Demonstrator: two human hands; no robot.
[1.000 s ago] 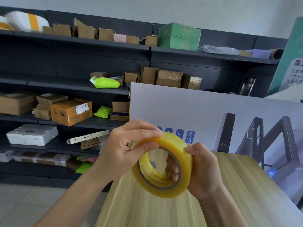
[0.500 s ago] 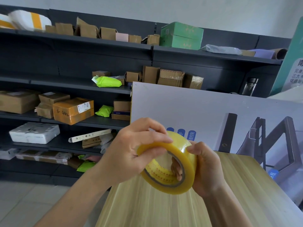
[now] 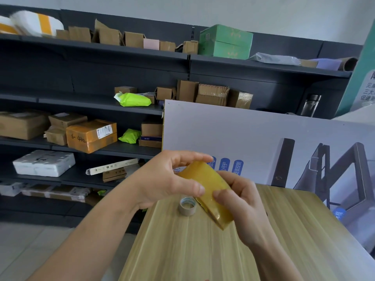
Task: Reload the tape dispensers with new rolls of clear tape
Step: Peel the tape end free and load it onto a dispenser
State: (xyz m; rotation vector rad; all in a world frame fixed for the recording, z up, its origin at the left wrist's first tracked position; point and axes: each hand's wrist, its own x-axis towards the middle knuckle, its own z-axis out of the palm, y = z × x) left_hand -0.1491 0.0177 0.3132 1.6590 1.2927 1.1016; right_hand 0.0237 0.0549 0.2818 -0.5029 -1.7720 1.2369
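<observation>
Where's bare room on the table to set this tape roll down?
Bare wood on the table runs from the small grey roll toward the near edge, and on the right toward the printed board. It is crowded at the far end, where the left hand and right hand grip the tape roll close by it.

Both my left hand (image 3: 162, 179) and right hand (image 3: 243, 203) are bare, forearms (image 3: 91, 236) uncovered, nails (image 3: 201, 189) short and plain.
</observation>
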